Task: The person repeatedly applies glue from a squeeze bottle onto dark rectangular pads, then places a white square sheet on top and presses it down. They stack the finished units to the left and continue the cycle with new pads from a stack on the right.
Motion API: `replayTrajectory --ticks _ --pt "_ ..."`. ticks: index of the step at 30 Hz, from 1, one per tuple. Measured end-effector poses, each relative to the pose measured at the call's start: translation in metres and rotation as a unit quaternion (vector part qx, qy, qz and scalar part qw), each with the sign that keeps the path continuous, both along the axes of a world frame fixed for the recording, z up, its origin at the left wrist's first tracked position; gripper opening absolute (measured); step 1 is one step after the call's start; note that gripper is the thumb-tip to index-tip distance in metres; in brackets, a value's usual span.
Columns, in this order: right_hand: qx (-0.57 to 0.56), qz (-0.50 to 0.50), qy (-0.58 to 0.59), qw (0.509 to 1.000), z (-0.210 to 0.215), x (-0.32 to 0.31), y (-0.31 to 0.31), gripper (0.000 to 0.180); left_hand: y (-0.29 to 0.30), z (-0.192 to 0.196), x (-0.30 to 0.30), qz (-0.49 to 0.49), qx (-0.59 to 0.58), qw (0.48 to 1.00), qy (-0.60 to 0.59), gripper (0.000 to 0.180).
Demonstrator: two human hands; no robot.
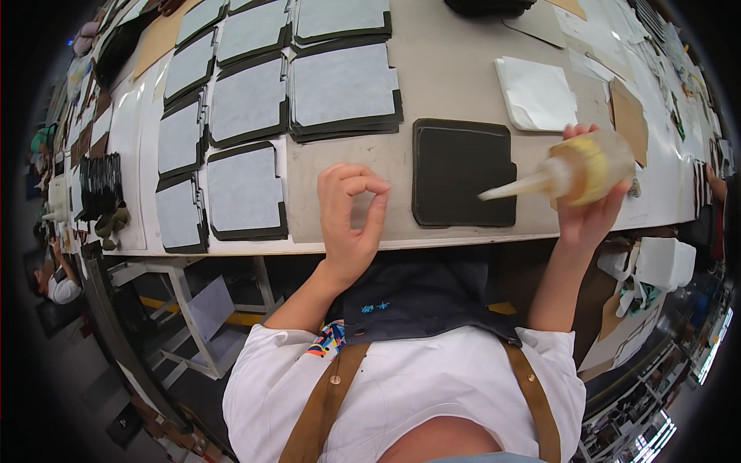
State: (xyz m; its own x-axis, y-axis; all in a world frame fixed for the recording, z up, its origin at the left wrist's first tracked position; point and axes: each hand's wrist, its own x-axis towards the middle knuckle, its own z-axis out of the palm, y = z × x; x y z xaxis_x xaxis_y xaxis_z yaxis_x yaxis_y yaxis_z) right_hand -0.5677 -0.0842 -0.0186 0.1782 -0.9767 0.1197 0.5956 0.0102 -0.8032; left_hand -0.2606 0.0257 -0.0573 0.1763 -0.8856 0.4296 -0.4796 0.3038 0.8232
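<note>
My right hand [593, 204] is wrapped round a squeeze bottle [590, 166], pale yellowish with a long tapered nozzle. It lies tilted almost on its side, slightly smeared by motion, its nozzle pointing left over a stack of dark, near-square panels [463, 170]. The nozzle tip appears above the top panel; whether it touches cannot be told. To the left of that stack, my left hand [351, 220] hovers at the table's front edge. Its thumb and index fingertip meet in a ring, the other fingers curled, with nothing visible between them.
Rows of stacked dark panels with light grey-blue sheets on top [343, 85] cover the table's left part. White sheets [538, 94] lie behind the bottle, beside a brown piece [629, 122]. A black object [490, 6] sits at the far edge. White plastic [665, 262] is at lower right.
</note>
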Motion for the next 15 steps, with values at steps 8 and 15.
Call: replayTrajectory --ticks 8,15 --pt "-0.012 -0.168 0.123 0.978 0.003 -0.036 -0.018 0.096 0.0 -0.003 -0.003 0.013 0.014 1.0 0.022 0.019" --pt "-0.127 -0.195 0.233 0.944 0.004 -0.031 -0.024 0.09 0.001 -0.003 -0.003 0.015 0.016 1.0 0.009 0.019"
